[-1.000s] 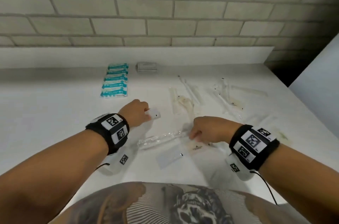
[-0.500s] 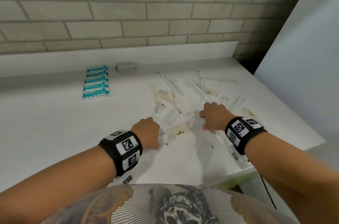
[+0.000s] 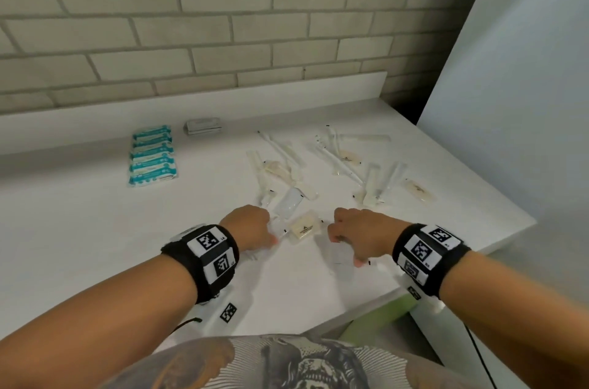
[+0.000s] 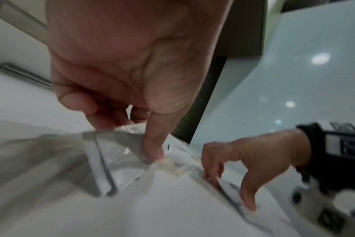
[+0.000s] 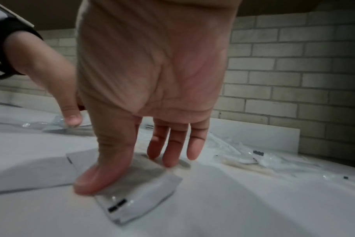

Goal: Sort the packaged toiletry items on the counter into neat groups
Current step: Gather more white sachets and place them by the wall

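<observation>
We have our left hand (image 3: 250, 227) low on the worktop (image 3: 95, 229), its thumb and fingers pinching a clear packet (image 4: 120, 154). Our right hand (image 3: 360, 234) has its fingers almost straight and presses a flat white sachet (image 5: 136, 189) under thumb and fingertips. Between the two hands lies the cream soap bar (image 3: 304, 228), just beside the left thumb, its long axis slanting up to the right. We judge the left hand nearer to it.

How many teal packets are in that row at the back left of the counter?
6, I think. The teal packets overlap in one row running from the backsplash toward the person, left of the grey packs. The overlap may hide another.
</observation>
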The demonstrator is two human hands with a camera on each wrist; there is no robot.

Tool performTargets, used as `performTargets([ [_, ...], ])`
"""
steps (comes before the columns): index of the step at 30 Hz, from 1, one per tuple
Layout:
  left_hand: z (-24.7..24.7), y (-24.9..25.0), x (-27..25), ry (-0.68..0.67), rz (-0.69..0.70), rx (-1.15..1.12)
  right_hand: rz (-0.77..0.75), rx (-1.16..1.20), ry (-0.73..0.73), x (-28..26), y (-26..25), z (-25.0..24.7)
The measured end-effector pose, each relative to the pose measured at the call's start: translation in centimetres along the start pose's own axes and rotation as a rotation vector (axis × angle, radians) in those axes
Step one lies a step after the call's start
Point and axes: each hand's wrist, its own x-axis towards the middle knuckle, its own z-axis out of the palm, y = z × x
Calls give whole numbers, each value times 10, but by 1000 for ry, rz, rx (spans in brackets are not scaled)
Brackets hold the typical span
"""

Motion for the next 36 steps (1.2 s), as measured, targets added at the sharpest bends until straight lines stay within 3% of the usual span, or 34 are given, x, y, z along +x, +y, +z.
performTargets([
  [3,-11,4,15,116,-1,-126,23,-49,18,6,-2,-1],
  [6,-23,16,33,145,3,-153,80,-51,2,14,-4,-6],
  [12,-21,42,66,91,-11,5,224,112,-18,25,14,-20],
  [17,-10,62,78,67,-184,-157,272,160,15,33,37,-19],
  [23,5,70,73,-58,-181,-232,334,214,34,30,75,-20],
  [26,10,76,66,-55,-160,-280,303,420,165,24,98,-34],
  [29,3,82,61,121,-110,-574,152,812,374,17,109,-51],
  [32,-23,95,55,357,-108,-980,-26,1082,449,9,108,-69],
  [36,-48,110,57,417,-9,-1411,-189,1206,448,12,102,-86],
])
